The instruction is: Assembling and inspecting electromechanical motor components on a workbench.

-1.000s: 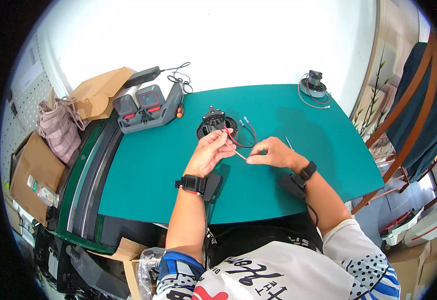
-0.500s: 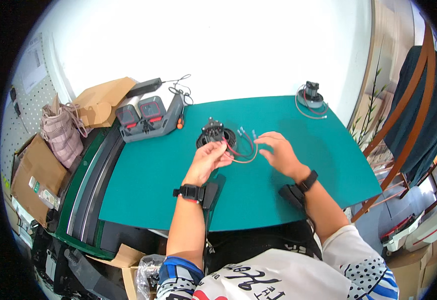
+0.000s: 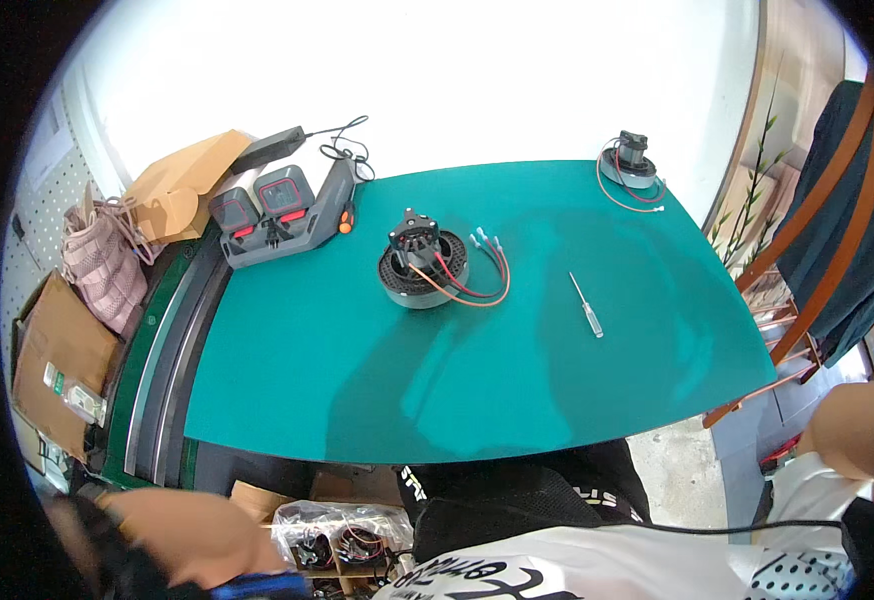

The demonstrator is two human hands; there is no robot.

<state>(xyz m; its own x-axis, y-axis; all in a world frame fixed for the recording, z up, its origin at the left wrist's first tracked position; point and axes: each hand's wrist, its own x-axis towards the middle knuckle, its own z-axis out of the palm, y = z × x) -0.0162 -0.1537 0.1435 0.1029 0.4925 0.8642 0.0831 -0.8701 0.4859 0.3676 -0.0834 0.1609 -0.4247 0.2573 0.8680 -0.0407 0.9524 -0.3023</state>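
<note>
A small round motor (image 3: pixel 423 288) with a black gear-like top and a grey base sits upright on the green table, left of its middle. Red, black and orange wires (image 3: pixel 497 292) loop out from it to the right and end in clear-sleeved terminals. Farther right lies a thin screwdriver (image 3: pixel 591 312) with a clear handle. Neither hand touches these things. My left arm (image 3: pixel 192 530) is bent at the lower left and my right arm (image 3: pixel 857 430) at the right edge. Both hands are outside the picture or lost in its dark rim.
A second wired motor (image 3: pixel 629 168) stands at the table's far right corner. At the far left are a charger with two battery packs (image 3: pixel 282 200), an orange-tipped tool (image 3: pixel 346 222) and an open cardboard box (image 3: pixel 187 185). Below the front edge, a box holds more parts in plastic (image 3: pixel 342 535).
Both hands have let go of the motor and its wires and drawn back out of view to either side. The screwdriver now shows on the table. The view has shifted slightly.
</note>
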